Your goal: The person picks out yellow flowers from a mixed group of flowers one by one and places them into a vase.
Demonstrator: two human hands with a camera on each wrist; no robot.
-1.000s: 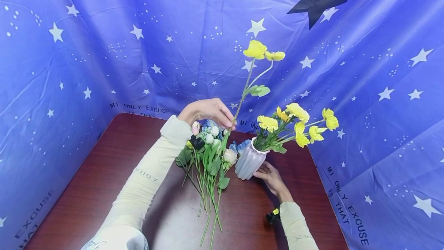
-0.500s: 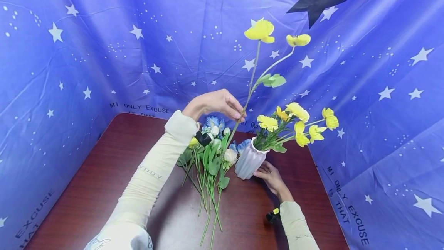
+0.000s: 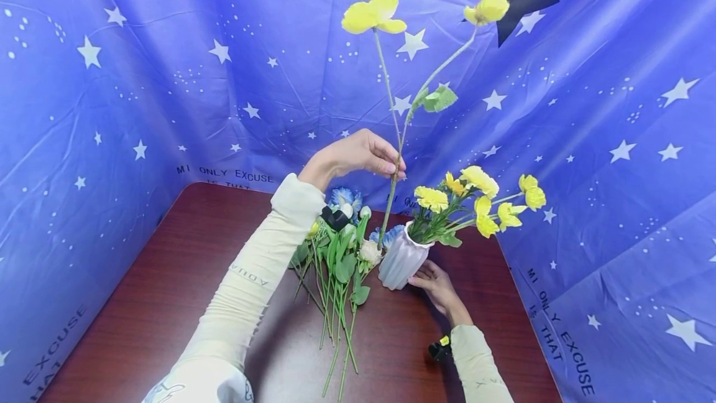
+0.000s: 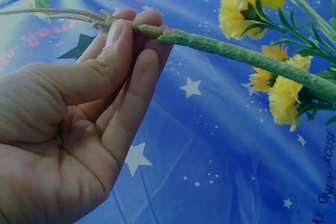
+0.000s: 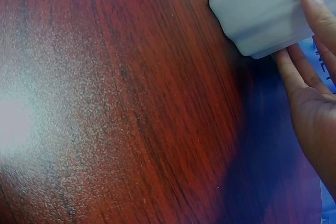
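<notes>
My left hand (image 3: pixel 358 154) pinches the stem of an artificial yellow poppy (image 3: pixel 390 207) between thumb and fingers. The stem forks above the grip into two blooms and a leaf; its lower end overlaps the flower pile beside the vase in the head view. In the left wrist view the thumb (image 4: pixel 119 40) presses the stem where brown meets green wrapping. My right hand (image 3: pixel 439 291) holds the lower part of a white fluted vase (image 3: pixel 401 260), thumb on one side and fingers on the other. Several yellow flowers (image 3: pixel 481 182) lean rightward out of the vase's mouth.
Left of the vase lies a pile of loose artificial flowers, with white tulips (image 3: pixel 348 229), a pale rose (image 3: pixel 370 252), blue blooms (image 3: pixel 345 196) and long green stems (image 3: pixel 341 328). A dark red wooden table (image 3: pixel 168 278) stands against blue star-printed cloth (image 3: pixel 313 79).
My left hand has risen and shifted right, lifting the forked yellow poppy higher and more upright above the flower pile. My right hand and the vase have stayed in place.
</notes>
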